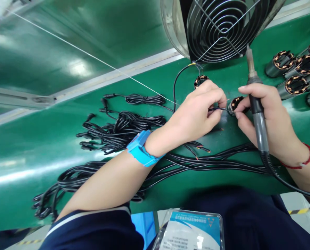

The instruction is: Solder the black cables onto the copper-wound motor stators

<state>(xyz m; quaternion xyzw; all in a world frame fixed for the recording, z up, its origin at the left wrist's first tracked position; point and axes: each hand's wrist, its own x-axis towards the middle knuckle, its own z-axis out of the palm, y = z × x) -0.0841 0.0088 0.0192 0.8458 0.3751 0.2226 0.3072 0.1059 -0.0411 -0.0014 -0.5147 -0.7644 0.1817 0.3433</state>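
My left hand (196,113), with a blue band round its wrist, pinches a black cable (219,109) between thumb and fingers. The cable's end reaches a motor stator (235,102) with copper windings, standing between my hands. My right hand (271,116) is closed around a soldering iron (260,130), its tip pointing up and away from the stator. Thumb and forefinger of that hand also touch the stator's edge by the cable end. Just behind my left hand is a second stator (200,80). A thin pale wire (113,67) runs down toward the left hand.
A fan with a wire guard (222,33) stands at the back. Several stators (295,85) are grouped at the right. Bundled black cables (123,128) lie at the left, and long cables (212,163) cross the green bench in front of me. The iron's cord (287,184) trails right.
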